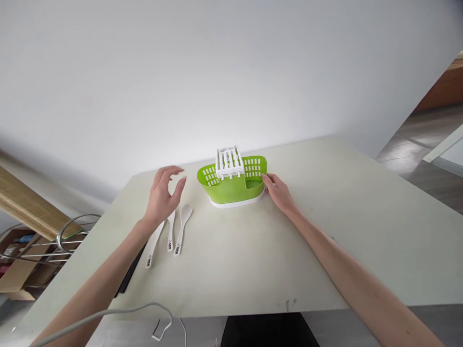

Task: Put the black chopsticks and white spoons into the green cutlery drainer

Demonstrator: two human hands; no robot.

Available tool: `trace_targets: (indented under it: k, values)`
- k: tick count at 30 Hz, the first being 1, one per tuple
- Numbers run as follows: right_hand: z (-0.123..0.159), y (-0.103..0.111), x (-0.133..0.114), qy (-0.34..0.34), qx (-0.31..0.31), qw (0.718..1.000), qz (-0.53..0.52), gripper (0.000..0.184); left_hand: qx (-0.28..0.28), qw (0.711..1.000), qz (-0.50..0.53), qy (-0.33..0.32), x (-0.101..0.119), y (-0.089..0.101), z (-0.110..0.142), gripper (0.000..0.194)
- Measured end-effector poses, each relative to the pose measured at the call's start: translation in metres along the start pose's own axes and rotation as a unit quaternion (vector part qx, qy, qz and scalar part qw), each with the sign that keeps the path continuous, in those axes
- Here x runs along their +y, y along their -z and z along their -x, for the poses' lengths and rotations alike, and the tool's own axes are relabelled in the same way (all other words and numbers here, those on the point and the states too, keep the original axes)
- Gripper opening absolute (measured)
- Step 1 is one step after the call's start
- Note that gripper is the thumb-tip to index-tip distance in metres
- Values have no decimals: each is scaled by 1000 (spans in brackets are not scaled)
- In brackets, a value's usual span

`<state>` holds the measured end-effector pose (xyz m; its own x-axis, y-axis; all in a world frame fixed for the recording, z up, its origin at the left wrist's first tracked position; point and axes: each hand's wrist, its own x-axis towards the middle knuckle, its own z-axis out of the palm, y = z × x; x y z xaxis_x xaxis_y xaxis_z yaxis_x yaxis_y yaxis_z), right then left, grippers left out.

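On the table (235, 260), the basket (229, 191) seems aligned lengthwise with the wall (231, 72).

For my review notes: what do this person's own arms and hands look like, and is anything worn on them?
The left hand and right hand are ungloved, with no ring or watch visible. The left forearm and right forearm are slender and bare, with no sleeves in view. A thin, light grey cable crosses the picture in front of the left forearm.
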<state>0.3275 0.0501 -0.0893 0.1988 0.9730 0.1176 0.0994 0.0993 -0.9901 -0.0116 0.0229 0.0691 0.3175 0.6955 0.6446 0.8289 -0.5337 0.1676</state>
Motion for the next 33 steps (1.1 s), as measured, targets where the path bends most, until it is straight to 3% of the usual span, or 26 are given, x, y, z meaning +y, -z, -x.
trace_targets:
  k: [3, 7, 10, 12, 15, 19, 22, 33]
  values:
    - [0, 0, 1, 10, -2, 1000, -2, 49, 43, 996, 22, -78, 46, -6, -25, 34]
    - [-2, 0, 3, 11, -2, 1000, 4, 51, -32, 988, 24, -151, 88, -25, -45, 47]
    - [-4, 0, 5, 10, -2, 1000, 7, 53, -93, 981, 0, -173, 94, -44, -47, 54]
    - [-4, -1, 4, 11, -2, 1000, 5, 52, -106, 978, -10, -179, 90, -54, -44, 52]
    - [-2, 0, 1, 13, -11, 1000, 12, 52, -80, 980, -10, -183, 80, -61, -39, 45]
    - [5, 0, -5, 26, -38, 999, 27, 54, -43, 985, -10, -168, 73, -60, -38, 45]
    - [11, -2, -9, 46, -45, 996, 54, 55, -33, 992, -23, -121, 62, -57, -39, 46]
    - [10, -4, 3, 98, -53, 989, 100, 45, 17, 993, -106, 38, -22, -33, -34, 38]
